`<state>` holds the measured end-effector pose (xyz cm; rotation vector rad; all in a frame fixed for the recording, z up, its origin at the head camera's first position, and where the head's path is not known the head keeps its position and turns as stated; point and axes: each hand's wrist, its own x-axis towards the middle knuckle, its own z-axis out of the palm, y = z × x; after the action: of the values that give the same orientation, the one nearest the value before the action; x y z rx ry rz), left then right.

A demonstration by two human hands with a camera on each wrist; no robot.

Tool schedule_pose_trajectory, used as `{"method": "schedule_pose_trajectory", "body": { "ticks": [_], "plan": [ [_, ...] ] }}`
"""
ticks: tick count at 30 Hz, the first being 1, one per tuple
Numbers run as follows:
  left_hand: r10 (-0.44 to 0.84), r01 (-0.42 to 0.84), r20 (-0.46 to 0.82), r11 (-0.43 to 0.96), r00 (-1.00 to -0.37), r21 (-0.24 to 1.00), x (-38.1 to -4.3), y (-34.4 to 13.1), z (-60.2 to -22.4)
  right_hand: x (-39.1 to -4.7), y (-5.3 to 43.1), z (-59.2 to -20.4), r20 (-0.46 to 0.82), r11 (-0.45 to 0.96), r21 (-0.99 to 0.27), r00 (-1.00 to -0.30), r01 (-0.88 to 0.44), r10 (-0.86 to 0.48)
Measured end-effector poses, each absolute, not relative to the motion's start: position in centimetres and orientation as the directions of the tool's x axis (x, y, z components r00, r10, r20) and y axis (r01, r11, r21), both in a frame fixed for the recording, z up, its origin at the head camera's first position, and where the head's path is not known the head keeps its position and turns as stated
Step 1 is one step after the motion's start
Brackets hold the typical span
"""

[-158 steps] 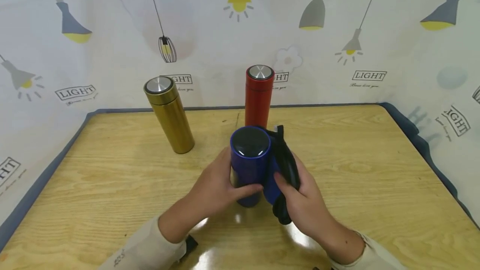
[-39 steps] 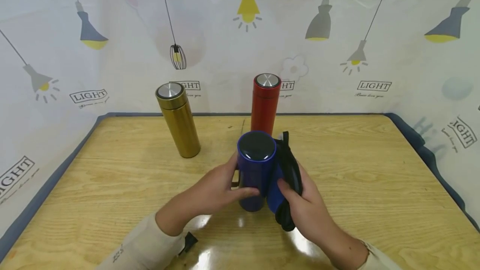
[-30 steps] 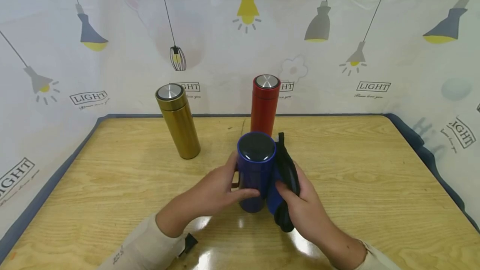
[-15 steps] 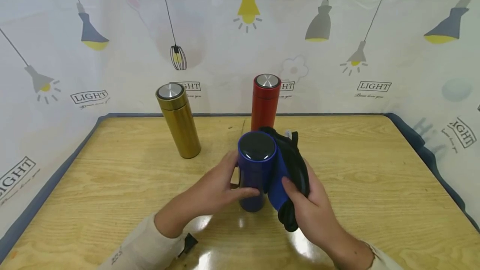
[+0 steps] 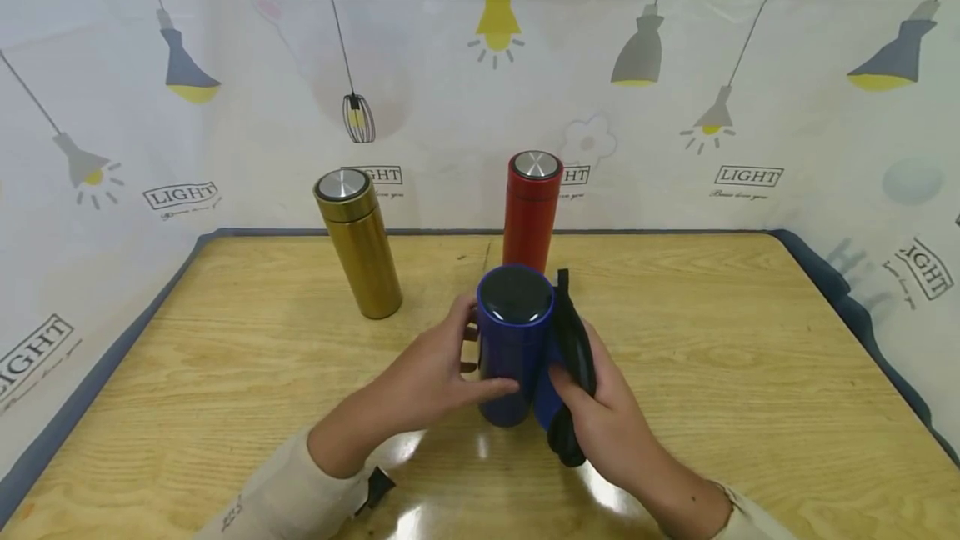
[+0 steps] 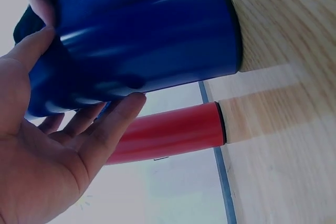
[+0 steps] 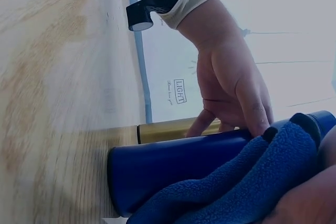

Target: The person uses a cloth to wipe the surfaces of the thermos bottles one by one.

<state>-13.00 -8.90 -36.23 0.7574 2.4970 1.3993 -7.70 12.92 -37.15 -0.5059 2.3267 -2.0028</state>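
A blue vacuum flask (image 5: pixel 510 348) with a dark glossy lid stands upright on the table in front of me. My left hand (image 5: pixel 431 377) holds its left side, thumb across the front; the left wrist view shows the hand's fingers (image 6: pixel 118 121) along the flask's side. My right hand (image 5: pixel 611 419) grips a blue fleecy cloth with black trim (image 5: pixel 573 352) and presses it against the flask's right side. In the right wrist view the fleecy side of the cloth (image 7: pixel 247 182) lies along the flask (image 7: pixel 173 166). The right fingers behind the cloth are mostly hidden.
A gold flask (image 5: pixel 360 248) stands at the back left and a red flask (image 5: pixel 531 215) stands behind the blue one. A printed backdrop (image 5: pixel 435 65) rises beyond the wooden table (image 5: pixel 712 340). Near the left sleeve is a small black wrist device (image 5: pixel 377 487).
Half a second ago the right hand and cloth were farther right, with the cloth spread wider; they have swung back left and in. The blue flask and left hand stay nearly in place.
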Motion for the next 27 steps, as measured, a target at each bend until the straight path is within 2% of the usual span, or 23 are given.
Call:
{"method": "schedule_pose_trajectory", "body": {
  "ticks": [6, 12, 19, 27],
  "plan": [
    [0.524, 0.43, 0.145, 0.476, -0.839, 0.767, -12.4, -8.5, -36.4, -7.5, 12.9, -37.0, 0.194, 0.09, -0.971, -0.949, -0.222, -0.247],
    [0.479, 0.444, 0.163, 0.563, -0.863, 0.697, -11.8, -8.0, -36.3, -7.2, 12.8, -36.6, 0.179, 0.09, -0.974, -0.951, -0.208, -0.254],
    [0.449, 0.439, 0.183, 0.572, -0.874, 0.693, -11.8, -7.9, -36.5, -7.0, 12.7, -36.4, 0.179, 0.088, -0.974, -0.946, -0.209, -0.271],
    [0.467, 0.432, 0.16, 0.562, -0.87, 0.706, -12.1, -7.9, -36.3, -6.6, 12.9, -35.6, 0.25, 0.085, -0.959, -0.949, -0.27, -0.194]
  ]
}}
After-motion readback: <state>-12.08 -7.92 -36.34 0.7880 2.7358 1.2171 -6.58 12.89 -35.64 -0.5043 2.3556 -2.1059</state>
